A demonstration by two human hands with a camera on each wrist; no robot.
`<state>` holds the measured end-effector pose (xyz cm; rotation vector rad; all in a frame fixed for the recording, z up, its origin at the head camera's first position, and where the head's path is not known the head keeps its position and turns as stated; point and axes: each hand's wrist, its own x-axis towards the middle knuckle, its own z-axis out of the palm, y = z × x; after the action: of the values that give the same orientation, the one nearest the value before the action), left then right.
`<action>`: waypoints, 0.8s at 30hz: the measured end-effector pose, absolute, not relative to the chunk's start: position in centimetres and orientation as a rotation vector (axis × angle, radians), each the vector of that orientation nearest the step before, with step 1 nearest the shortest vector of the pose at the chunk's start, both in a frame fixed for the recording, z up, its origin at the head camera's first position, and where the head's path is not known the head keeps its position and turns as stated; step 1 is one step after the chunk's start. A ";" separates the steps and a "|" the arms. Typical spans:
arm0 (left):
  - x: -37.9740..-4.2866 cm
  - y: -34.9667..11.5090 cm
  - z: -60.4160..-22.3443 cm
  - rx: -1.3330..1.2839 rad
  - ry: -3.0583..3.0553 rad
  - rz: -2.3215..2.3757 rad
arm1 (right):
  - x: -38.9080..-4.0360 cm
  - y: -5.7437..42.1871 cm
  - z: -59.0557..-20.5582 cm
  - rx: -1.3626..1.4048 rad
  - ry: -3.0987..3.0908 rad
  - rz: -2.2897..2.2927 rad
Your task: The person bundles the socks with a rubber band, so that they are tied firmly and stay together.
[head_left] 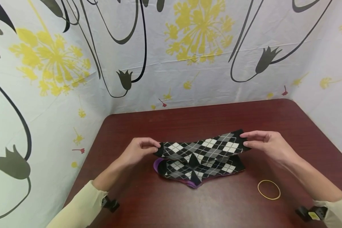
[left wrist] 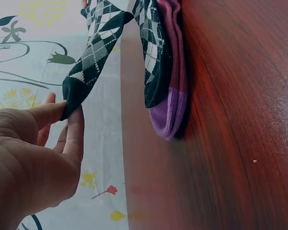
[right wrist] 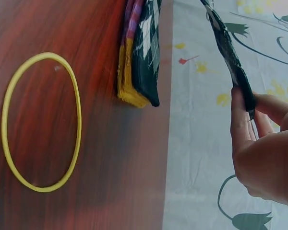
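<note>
A black, grey and white argyle sock (head_left: pixel 209 146) is stretched sideways between both hands. My left hand (head_left: pixel 138 148) pinches its black toe end between thumb and fingers. At the other end, my right hand (head_left: pixel 270 145) pinches the black cuff. Just below and in front lies a matching argyle sock (head_left: pixel 178 167), flat on the table. Under that one is a purple sock (left wrist: pixel 168 115), its toe poking out at the left. In the right wrist view, the cuff end of the stack shows a mustard-yellow band (right wrist: pixel 128 93).
A thin yellow rubber band (right wrist: pixel 5 120) lies on the dark red wooden table (head_left: pixel 136 202), right of the socks and near my right forearm. Behind the table and along its sides hangs a white curtain (head_left: pixel 174 72) with flower prints.
</note>
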<state>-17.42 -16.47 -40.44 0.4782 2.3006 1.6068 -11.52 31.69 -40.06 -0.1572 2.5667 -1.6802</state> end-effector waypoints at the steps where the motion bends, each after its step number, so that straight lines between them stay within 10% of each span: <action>1: -17.3 -16.6 -40.4 0.481 2.310 1.582 | -11.4 31.7 -40.1 -0.158 2.555 -1.693; 24: -15.2 -17.0 -41.3 0.374 2.161 1.551 | -8.7 32.2 -41.3 -0.097 2.390 -1.688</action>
<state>-15.22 -17.04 -41.28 0.3738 2.1609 1.5512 -8.66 32.24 -41.26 -0.0969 2.3897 -1.6879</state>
